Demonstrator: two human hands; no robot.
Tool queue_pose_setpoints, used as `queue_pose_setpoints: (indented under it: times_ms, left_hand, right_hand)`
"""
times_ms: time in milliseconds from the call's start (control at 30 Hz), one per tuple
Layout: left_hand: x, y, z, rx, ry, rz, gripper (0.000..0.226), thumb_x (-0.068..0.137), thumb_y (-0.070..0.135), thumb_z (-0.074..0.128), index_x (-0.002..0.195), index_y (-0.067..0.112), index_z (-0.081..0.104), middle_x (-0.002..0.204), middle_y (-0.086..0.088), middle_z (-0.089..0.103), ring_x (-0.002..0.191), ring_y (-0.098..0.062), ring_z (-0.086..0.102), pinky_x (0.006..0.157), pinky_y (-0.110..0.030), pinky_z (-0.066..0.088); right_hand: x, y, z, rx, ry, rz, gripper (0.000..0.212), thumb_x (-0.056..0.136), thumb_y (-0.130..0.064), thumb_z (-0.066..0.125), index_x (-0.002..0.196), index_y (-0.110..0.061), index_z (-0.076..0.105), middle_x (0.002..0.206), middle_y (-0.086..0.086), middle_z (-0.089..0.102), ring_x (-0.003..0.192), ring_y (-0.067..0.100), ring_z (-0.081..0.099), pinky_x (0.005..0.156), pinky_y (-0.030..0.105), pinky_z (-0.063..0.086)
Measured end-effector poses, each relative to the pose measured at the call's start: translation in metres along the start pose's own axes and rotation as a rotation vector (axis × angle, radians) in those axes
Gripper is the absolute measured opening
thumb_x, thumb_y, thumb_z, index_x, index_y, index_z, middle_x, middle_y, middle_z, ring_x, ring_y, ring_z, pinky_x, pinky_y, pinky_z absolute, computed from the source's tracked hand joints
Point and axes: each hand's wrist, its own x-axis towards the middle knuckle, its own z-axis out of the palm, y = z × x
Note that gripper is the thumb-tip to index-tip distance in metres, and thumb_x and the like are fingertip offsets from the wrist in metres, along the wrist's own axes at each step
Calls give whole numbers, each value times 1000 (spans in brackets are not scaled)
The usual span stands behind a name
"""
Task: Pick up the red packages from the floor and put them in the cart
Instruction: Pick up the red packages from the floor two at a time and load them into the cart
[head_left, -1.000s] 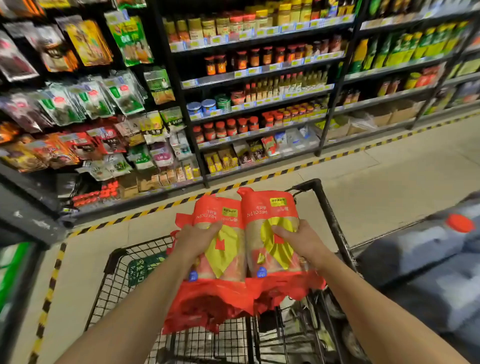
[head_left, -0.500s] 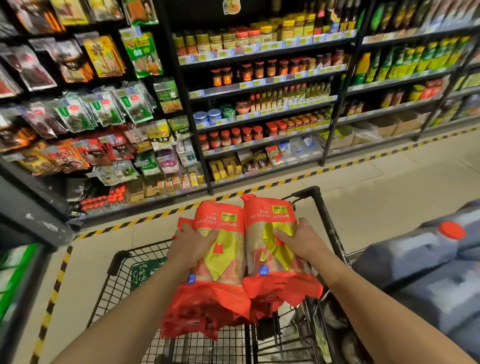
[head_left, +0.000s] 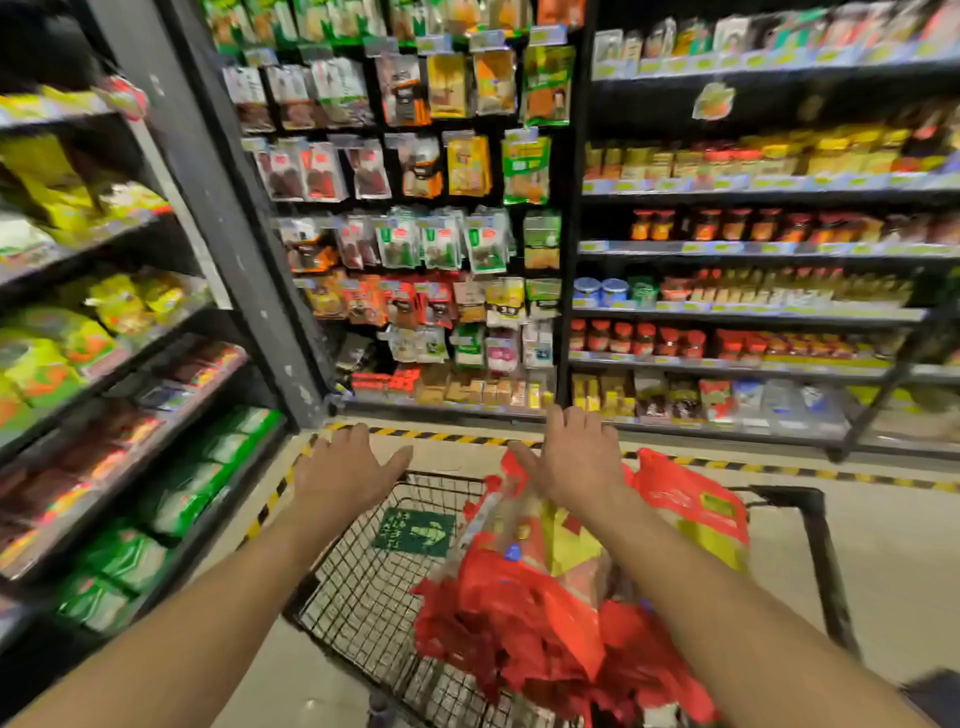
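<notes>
Black wire makes up the cart, the biggest thing in front of the person, its basket running away from the camera toward the shelves across the aisle. The red packages fill the cart's right half, heaped and leaning, their long axis running roughly from the near rim up toward the far right corner, with one red-and-yellow end poking above the wire on the right. The left half of the basket looks bare down to the mesh.

The right hand hovers above the far end of the heap, fingers spread and holding nothing; whether it touches the wrap below I cannot tell. The left hand is also spread and empty, over the cart's far left corner, well apart from the packages.

So the load lies below and behind the right hand, which is the nearer one. No more red packages show on the visible floor.
</notes>
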Motion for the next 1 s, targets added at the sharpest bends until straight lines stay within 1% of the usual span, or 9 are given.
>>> queue_pose_setpoints:
  times_ms: [133, 267, 433, 500, 567, 633, 733, 833, 1000]
  left_hand:
    - [-41, -99, -36, -13, 67, -194, 93, 100, 85, 35, 163, 17, 42, 166, -10, 48, 152, -37, 44, 119, -51, 41]
    - [-118, -210, -62, 0, 117, -400, 96, 100, 85, 32, 167, 16, 35, 168, -10, 45, 153, -37, 44, 121, -53, 42]
    - [-250, -347, -67, -26, 133, -672, 91, 99, 86, 32, 160, 19, 44, 160, -9, 51, 148, -38, 46, 113, -54, 44]
    - [-311, -394, -65, -30, 121, -788, 96, 99, 87, 30, 163, 17, 40, 164, -10, 47, 151, -39, 43, 116, -56, 41]
    - [-374, -434, -59, -33, 125, -898, 96, 100, 86, 31, 166, 17, 37, 166, -10, 45, 153, -40, 41, 119, -56, 39]
    - [-437, -468, -50, -33, 144, -995, 90, 101, 82, 36, 162, 16, 41, 163, -11, 49, 150, -39, 44, 117, -54, 42]
    - [-530, -501, -38, -30, 133, -1159, 84, 101, 82, 38, 152, 16, 50, 152, -11, 58, 141, -36, 54, 108, -49, 49]
    - [-612, -526, -28, -114, 154, -1341, 86, 101, 81, 39, 160, 18, 44, 160, -9, 52, 146, -37, 49, 115, -52, 46]
    - [-716, -545, -10, -144, 168, -1623, 88, 100, 82, 40, 159, 17, 46, 161, -10, 52, 149, -37, 47, 117, -54, 42]
  right_hand:
    - [-4, -106, -18, -57, 21, -280, 82, 103, -75, 35, 149, -9, 50, 141, 17, 60, 130, 38, 57, 107, 51, 47]
    - [-39, -225, -34, -51, 3, -529, 87, 104, -74, 34, 162, -10, 36, 157, 18, 49, 145, 38, 46, 116, 53, 39]
    - [-138, -369, -42, -70, 39, -809, 87, 104, -73, 32, 163, -9, 33, 157, 18, 48, 144, 40, 45, 115, 52, 40]
    - [-189, -420, -43, -78, 2, -898, 89, 105, -73, 31, 167, -10, 27, 161, 17, 44, 147, 39, 43, 115, 51, 39]
    - [-242, -466, -41, -67, -10, -994, 90, 104, -74, 33, 167, -11, 28, 158, 16, 46, 144, 38, 46, 115, 50, 41]
    - [-296, -508, -36, -54, -27, -1110, 88, 104, -74, 33, 166, -12, 28, 160, 16, 45, 145, 39, 44, 116, 52, 39]
    - [-378, -561, -30, -83, -82, -1274, 89, 105, -74, 31, 167, -11, 26, 164, 16, 42, 150, 39, 40, 119, 53, 37]
    - [-456, -610, -25, -62, -67, -1448, 88, 104, -76, 32, 164, -12, 33, 160, 14, 47, 149, 39, 42, 118, 52, 40]
    - [-567, -672, -13, -55, -70, -1723, 83, 104, -74, 34, 159, -11, 38, 156, 15, 50, 142, 38, 48, 113, 52, 43]
